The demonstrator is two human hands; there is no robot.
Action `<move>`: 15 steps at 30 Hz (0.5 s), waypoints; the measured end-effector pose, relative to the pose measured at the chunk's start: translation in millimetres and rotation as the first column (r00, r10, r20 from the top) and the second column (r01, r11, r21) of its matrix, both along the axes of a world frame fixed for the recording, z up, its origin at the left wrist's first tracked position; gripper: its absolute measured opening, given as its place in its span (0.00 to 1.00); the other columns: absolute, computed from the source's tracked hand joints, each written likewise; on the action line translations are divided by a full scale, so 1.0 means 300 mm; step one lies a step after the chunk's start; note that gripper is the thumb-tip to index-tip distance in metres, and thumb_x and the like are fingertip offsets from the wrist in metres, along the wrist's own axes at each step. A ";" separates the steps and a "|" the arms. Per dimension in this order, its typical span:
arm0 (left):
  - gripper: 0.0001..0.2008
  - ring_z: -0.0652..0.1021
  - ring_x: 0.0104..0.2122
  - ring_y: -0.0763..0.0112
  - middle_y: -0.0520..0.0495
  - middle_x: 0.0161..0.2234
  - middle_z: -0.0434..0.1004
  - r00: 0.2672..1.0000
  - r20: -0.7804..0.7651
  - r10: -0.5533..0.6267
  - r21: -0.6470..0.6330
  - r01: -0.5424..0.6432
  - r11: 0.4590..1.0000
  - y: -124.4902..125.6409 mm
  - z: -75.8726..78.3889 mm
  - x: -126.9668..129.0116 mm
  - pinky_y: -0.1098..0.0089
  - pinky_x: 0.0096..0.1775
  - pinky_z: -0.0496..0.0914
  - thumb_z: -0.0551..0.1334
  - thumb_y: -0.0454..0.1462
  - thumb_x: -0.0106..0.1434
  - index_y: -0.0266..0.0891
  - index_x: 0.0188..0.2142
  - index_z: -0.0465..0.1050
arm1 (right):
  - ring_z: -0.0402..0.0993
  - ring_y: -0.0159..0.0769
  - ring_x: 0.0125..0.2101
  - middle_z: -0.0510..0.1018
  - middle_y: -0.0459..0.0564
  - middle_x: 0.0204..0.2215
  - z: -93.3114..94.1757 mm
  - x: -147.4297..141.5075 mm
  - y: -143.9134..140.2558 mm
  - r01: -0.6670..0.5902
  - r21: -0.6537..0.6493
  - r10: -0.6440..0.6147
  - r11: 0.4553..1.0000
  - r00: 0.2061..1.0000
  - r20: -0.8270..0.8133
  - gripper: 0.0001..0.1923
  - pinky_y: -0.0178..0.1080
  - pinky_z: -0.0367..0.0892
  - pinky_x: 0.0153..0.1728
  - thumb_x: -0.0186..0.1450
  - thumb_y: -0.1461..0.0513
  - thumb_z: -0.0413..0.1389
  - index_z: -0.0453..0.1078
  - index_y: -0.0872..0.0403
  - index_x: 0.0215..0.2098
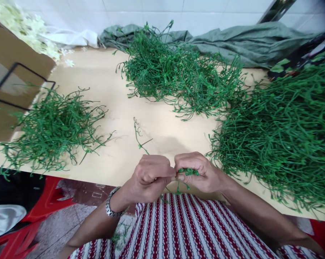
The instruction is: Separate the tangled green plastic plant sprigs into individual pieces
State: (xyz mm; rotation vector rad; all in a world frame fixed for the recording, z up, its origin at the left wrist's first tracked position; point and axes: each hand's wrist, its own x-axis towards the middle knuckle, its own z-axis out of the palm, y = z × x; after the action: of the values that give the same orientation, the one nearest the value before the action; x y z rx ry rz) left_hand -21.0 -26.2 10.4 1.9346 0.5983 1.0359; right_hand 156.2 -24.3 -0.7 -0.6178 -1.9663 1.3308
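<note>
My left hand [151,178] is closed on a thin green artificial plant stem [140,144], whose branched end sticks out past the knuckles over the table. Fingertip to fingertip with it, my right hand [202,174] pinches the stem's lower part. Small green plastic pieces [188,172] show in the curl of the right hand's fingers. Below both hands, a few green tips [178,189] hang in front of the striped top. The exact spot where the fingertips meet is hidden.
Loose green stems lie in a left pile [57,129], a back pile [162,68] and a large right pile [281,136] on the table [116,108]. A cardboard box [22,54] stands at left, with a black wire frame [8,77]. Green cloth [248,43] lines the wall.
</note>
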 end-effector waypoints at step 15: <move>0.07 0.64 0.17 0.79 0.53 0.17 0.66 0.894 0.449 -0.007 -0.353 0.185 0.917 0.023 -0.027 0.017 0.74 0.20 0.58 0.60 0.29 0.55 0.40 0.28 0.75 | 0.56 0.24 0.15 0.61 0.41 0.14 -0.008 0.018 -0.031 -0.097 -0.313 0.007 0.945 0.961 -0.275 0.22 0.31 0.55 0.18 0.61 0.48 0.49 0.60 0.54 0.18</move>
State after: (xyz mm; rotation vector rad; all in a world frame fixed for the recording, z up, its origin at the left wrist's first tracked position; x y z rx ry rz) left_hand -16.0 -19.4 2.4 1.3109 0.4025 1.1447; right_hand 161.5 -33.5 -3.0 -0.5032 -1.5659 1.6950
